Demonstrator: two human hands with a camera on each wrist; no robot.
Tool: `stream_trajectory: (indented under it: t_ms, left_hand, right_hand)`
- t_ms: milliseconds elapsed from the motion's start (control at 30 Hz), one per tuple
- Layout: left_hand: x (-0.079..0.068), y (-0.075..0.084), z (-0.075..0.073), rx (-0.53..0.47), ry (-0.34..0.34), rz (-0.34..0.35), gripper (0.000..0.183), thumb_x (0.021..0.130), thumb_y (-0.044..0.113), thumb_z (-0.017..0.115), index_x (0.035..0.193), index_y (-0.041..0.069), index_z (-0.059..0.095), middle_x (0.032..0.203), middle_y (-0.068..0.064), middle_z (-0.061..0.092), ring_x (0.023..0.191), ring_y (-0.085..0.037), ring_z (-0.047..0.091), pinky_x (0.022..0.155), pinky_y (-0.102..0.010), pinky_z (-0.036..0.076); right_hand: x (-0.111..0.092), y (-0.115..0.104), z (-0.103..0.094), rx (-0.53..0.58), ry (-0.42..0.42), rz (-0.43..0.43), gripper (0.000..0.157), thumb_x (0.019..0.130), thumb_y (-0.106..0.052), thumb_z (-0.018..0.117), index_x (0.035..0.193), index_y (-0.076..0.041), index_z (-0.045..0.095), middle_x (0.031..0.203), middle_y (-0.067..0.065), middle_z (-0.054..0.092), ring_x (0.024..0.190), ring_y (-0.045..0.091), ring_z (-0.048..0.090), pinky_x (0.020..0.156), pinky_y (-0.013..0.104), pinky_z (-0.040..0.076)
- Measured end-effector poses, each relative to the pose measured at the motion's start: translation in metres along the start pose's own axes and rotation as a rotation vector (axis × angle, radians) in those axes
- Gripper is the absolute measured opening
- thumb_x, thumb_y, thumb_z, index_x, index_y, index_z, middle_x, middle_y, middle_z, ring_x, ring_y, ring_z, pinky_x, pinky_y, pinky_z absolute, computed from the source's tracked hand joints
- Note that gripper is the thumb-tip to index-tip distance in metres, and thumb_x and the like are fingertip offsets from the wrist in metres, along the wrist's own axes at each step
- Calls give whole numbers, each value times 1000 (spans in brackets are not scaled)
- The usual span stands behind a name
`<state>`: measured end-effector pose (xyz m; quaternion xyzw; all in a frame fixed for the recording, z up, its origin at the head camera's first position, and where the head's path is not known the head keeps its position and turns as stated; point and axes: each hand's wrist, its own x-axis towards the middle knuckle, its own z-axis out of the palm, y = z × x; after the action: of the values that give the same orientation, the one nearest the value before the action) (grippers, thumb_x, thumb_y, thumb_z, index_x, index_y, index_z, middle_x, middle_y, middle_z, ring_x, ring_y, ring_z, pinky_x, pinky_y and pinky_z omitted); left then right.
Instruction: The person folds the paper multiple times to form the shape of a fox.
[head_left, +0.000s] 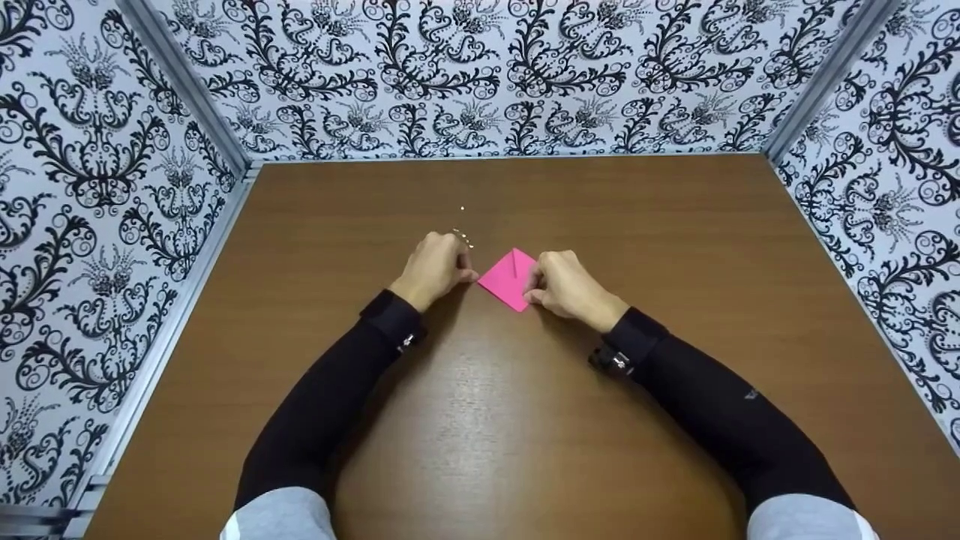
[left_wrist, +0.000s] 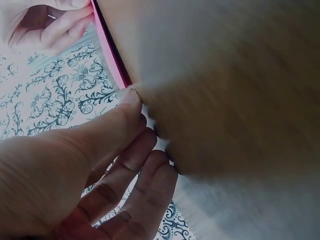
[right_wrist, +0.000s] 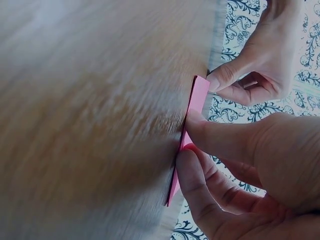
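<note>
A pink folded paper [head_left: 504, 279] lies on the table, turned so that a corner points to each side, with a crease near its far corner. My left hand [head_left: 437, 270] is at the paper's left corner. In the left wrist view, the left thumb tip [left_wrist: 131, 97] meets the paper's end, and the other fingers are bent beneath it. From the right, my right hand [head_left: 568, 287] pinches the paper's edge between thumb and fingers. The right wrist view shows the pink paper [right_wrist: 199, 92] nearly edge-on, the right fingers partly covering it.
Several tiny white bits [head_left: 463, 238] lie on the brown wooden table [head_left: 465, 420], just beyond the left hand. Walls with a black-and-white scroll pattern [head_left: 450, 75] stand behind the table and at both sides, with metal frame bars [head_left: 187, 82] at the corners.
</note>
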<state>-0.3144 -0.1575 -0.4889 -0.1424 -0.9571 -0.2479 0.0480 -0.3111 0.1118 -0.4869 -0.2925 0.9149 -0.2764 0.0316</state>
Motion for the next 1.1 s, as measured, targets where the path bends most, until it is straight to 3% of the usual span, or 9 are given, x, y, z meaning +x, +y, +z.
stream_trajectory:
  t_ms: [400,633,867,1100]
  left_hand:
    - [-4,-4,0,35,17,42,16,98,21,97,90,10,89,97,-8,88,94,-32,85,87,-52,71]
    - [-6,-9,-3,32,24,21,16,100,23,96,92,11,89,98,-8,88,93,-32,84,85,-52,70]
    - [-8,-13,-6,67,57,13,12,103,23,91,101,11,92,103,-7,90,93,-30,85,85,-50,70]
    - [-10,-14,-16,68,66,-17,14,107,25,86,106,13,93,107,-7,91,99,-32,86,87,-52,70]
  right_hand:
    - [1,-1,1,6,13,3,7,97,-5,93,90,-6,90,97,14,86,87,24,76,82,43,66]
    - [3,-1,3,-6,25,-10,8,97,-7,94,90,-6,90,93,12,87,84,22,75,80,42,65]
    - [3,-3,4,-49,37,-11,8,96,-8,94,89,-10,91,93,12,83,83,21,68,78,37,56]
    - [3,-7,0,-36,46,0,5,97,-11,95,93,-9,92,98,14,85,89,26,76,82,44,64]
